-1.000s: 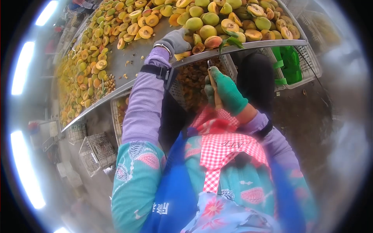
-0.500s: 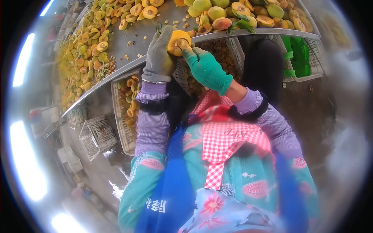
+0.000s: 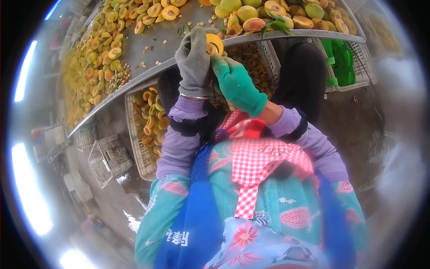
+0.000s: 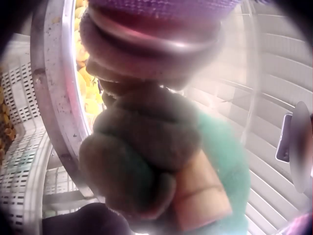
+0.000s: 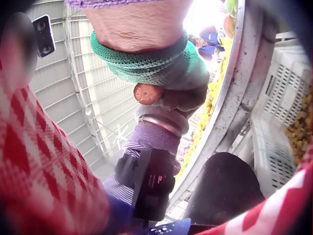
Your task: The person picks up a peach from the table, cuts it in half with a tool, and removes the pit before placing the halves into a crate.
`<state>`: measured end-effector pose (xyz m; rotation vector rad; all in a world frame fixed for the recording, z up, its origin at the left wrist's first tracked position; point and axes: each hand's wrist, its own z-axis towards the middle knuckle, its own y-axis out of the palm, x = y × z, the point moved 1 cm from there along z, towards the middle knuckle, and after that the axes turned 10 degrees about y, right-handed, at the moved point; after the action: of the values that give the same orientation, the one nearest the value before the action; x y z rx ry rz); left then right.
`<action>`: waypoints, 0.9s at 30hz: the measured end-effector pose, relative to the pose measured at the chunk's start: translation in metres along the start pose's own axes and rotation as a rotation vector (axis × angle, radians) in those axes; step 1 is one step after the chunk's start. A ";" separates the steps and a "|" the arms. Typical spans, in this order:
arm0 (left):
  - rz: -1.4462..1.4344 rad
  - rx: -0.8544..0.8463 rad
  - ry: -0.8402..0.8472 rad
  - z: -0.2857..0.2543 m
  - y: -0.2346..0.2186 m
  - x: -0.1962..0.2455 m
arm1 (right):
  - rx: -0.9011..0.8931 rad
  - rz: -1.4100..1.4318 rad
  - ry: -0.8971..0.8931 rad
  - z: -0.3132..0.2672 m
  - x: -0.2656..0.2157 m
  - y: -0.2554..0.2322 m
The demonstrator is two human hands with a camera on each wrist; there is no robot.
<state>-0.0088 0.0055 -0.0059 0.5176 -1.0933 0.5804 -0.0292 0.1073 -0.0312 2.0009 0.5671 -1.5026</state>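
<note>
In the head view my left hand (image 3: 194, 62), in a grey glove, holds a halved yellow-orange fruit (image 3: 214, 43) with its cut face showing. My right hand (image 3: 239, 85), in a green glove, touches the fruit's lower edge with its fingertips. In the left wrist view a wooden handle (image 4: 200, 196) runs between the grey fingers and the green glove. The handle's round end (image 5: 147, 94) sticks out of the green-gloved fist in the right wrist view. The tool's tip is hidden at the fruit.
A metal table (image 3: 152, 42) bears whole fruit (image 3: 231, 5) and many halves. Below its metal rim stand a crate of fruit pieces (image 3: 150, 121), a crate of brown pieces (image 3: 251, 62) and a crate with green items (image 3: 342, 62). Other baskets (image 3: 109, 159) stand on the floor at left.
My left hand left the table's fruit and came back with a halved fruit. My right hand moved up to meet it. Over the last half second the fruit has turned and both hands stay together.
</note>
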 end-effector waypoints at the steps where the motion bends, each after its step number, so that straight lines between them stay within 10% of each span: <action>1: 0.014 0.016 -0.010 -0.002 0.003 0.000 | 0.032 -0.005 -0.038 -0.001 0.001 0.000; 13: 0.170 -0.310 -0.095 0.022 0.009 0.023 | -0.501 0.514 0.486 -0.020 -0.042 -0.026; 17: 0.319 -0.777 0.054 0.047 0.005 0.040 | -0.862 0.887 0.631 -0.019 -0.044 -0.034; 20: 0.091 -0.895 -0.242 0.059 0.010 0.049 | -1.080 1.079 0.529 -0.013 -0.037 -0.025; 26: -0.517 0.102 -0.408 0.011 0.010 0.037 | -1.345 1.249 0.521 -0.018 -0.046 -0.016; 27: -0.311 0.194 -0.206 0.006 -0.014 0.025 | -1.304 1.195 0.573 -0.025 -0.051 -0.017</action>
<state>0.0047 -0.0041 0.0183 0.9144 -1.1281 0.3661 -0.0361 0.1372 0.0195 1.1372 0.2704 0.2427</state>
